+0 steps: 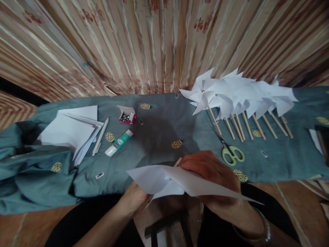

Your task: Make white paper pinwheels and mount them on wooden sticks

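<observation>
Both my hands hold a white paper pinwheel (180,183) low in the middle, above my lap. My right hand (213,171) is closed over its centre, fingers pressed on the paper where a wooden stick (178,161) pokes out. My left hand (136,197) grips it from underneath; the paper hides its fingers. A row of several finished white pinwheels (239,92) on wooden sticks lies at the right on the teal cloth (159,137).
Green-handled scissors (230,151) lie just beyond my right hand. At the left are a stack of white paper (72,132), a white pen (100,136), a glue stick (119,143) and an open red box of pins (127,116). A striped curtain hangs behind.
</observation>
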A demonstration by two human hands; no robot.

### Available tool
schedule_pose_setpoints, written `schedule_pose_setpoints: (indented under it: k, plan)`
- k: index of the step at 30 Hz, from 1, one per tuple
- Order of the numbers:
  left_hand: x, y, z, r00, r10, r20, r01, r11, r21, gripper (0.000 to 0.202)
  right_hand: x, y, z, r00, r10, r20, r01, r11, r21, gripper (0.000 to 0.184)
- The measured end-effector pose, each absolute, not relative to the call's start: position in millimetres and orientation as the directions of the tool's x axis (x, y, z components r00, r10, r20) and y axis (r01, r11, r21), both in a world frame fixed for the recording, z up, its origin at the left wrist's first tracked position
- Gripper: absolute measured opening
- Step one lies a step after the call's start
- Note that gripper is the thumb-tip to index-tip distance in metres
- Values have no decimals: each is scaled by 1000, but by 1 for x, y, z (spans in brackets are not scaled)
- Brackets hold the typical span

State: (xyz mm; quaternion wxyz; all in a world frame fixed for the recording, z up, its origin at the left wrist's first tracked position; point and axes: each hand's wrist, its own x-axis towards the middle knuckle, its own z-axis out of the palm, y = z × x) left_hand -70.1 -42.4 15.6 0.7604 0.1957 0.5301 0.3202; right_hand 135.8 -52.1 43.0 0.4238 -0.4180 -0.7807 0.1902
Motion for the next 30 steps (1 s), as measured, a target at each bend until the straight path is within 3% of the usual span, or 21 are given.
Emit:
schedule_pose_setpoints:
  k: [8,14,30]
  plan:
    - [-73,-42,12,330,713,-619,-208,694,689,37,135,-52,49,-308,819,485,470,574,-670,24]
    - [-76,-44,10,291,702,-650,-198,709,677,48,135,-52,51,-319,824,469,470,567,-677,25]
    - [-72,-41,19,359,724,-590,-223,680,699,38,134,-50,57,-325,811,487,473,585,-659,23]
